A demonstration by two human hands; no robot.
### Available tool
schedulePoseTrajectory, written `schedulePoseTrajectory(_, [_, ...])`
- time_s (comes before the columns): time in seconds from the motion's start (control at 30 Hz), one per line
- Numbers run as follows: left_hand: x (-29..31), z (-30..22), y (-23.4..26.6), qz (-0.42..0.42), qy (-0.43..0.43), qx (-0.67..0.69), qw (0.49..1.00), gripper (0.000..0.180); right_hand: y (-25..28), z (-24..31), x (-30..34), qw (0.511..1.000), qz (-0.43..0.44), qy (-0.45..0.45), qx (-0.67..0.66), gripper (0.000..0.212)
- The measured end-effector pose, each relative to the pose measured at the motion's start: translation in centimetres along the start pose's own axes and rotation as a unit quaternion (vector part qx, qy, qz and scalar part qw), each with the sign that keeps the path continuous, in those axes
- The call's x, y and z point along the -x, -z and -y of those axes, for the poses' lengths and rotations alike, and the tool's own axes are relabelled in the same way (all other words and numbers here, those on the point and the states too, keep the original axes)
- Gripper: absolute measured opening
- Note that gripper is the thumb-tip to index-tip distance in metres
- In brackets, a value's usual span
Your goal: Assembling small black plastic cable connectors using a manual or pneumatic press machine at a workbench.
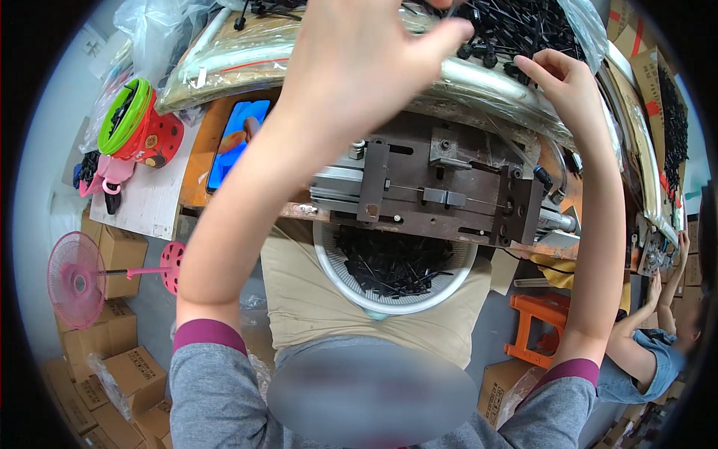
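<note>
My left hand (366,67) is raised at the top middle, slightly blurred, over the near edge of a plastic-wrapped work surface. Its thumb stretches to the right; most of its fingers are cut off by the top edge, so what they hold cannot be seen. My right hand (570,86) hovers at the near right side of a pile of black plastic parts (516,30). Its fingers are bent, thumb and fingertips apart, with nothing visible between them. Below both hands lies a dark metal fixture (419,176) with a thin rod and a small grey block (444,197).
A white basket (323,262) of black parts sits between my legs. At left are a blue-screened phone (238,142), a red and green bucket (153,131), and a pink fan (76,280). An orange stool (535,329) and another person (643,359) are at right.
</note>
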State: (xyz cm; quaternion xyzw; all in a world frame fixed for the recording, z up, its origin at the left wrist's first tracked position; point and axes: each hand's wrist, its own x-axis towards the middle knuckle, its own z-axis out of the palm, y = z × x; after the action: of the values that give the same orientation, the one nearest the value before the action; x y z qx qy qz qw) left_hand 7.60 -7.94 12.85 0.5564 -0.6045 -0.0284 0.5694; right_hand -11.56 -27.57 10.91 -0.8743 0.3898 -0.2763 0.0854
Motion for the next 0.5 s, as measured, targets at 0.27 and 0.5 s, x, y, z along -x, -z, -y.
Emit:
schedulePoseTrajectory(0.27, [13.3, -1.1, -2.1, 0.13, -0.021, 0.006, 0.991, 0.029, -0.3, 0.7, 2.0, 0.967, -0.061, 0.044, -0.243, 0.023])
schedulePoseTrajectory(0.5, [17.3, 0.5, -5.1, 0.139, -0.078, -0.171, 0.972, 0.024, 0.4, 2.9, 6.0, 0.954, -0.098, -0.022, -0.283, 0.021])
